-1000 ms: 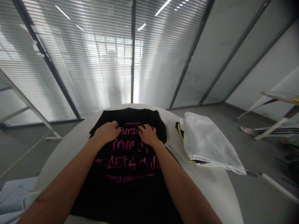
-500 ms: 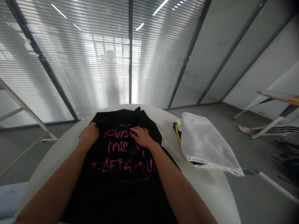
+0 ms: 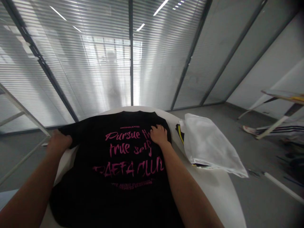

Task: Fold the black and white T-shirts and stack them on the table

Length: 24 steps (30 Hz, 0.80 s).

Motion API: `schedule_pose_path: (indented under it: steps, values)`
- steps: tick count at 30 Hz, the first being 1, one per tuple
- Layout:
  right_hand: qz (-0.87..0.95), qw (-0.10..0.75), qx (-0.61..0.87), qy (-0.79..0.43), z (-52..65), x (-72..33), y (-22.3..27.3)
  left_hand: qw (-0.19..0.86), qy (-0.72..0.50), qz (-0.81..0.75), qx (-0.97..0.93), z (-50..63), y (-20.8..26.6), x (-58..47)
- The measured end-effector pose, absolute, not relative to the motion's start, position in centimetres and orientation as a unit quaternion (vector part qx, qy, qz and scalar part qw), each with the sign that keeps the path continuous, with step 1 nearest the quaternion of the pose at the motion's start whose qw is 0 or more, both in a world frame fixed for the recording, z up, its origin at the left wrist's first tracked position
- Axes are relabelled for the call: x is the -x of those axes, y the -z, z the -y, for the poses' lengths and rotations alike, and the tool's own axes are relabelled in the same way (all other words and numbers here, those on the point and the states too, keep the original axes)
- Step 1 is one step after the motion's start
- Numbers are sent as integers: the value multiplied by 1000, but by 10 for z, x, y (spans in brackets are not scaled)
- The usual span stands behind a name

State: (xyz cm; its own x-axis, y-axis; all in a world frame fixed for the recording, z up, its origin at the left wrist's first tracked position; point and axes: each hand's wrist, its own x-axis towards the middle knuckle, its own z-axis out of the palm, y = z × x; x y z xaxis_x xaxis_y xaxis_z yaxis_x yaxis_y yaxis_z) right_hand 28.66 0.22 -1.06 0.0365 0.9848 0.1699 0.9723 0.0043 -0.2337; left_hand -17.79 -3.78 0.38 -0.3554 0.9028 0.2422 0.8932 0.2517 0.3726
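A black T-shirt (image 3: 97, 199) with pink lettering across it lies spread on a round white table (image 3: 228, 196). At its far left, my left hand (image 3: 58, 141) is closed on the end of the sleeve (image 3: 76, 129) and holds it stretched out past the table's edge. Over on the right of the lettering, my right hand (image 3: 159, 134) rests on the fabric near the shoulder, fingers apart and slightly bent. It covers the end of the top line of print. The lower part of the shirt runs toward me between my forearms.
Right of the shirt, a folded white cloth (image 3: 209, 142) sits on the table over a black and yellow item (image 3: 180, 134), its corner overhanging the edge. A metal frame (image 3: 23, 109) stands at left. Glass panels with blinds (image 3: 156, 69) rise behind. A person's leg (image 3: 280, 129) shows far right.
My left hand has moved left and toward me, pulling the sleeve out straight. My right hand has slid right across the shirt. Creases over the print have flattened and more lettering shows.
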Motion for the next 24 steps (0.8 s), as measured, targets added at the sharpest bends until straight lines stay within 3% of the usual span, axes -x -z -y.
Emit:
schedule_pose_path:
  steps: [2, 4, 10, 14, 24]
  values:
    - [667, 157, 728, 8, -2, -289, 12, -73, -247, -850, -460, 39, -8, 163]
    - [648, 169, 742, 29, -3, -290, 12, -106, -239, -838, -479, 37, -15, 138]
    - [566, 203, 797, 63, -4, -301, 2, -65, -205, -597, -773, 32, -5, 36]
    - [553, 232, 799, 44, -6, -313, -8, -17, -168, -551, -817, 37, 24, 5]
    - [419, 458, 782, 59, -4, -350, -47, 6, -162, -562, -811, 37, 32, 12]
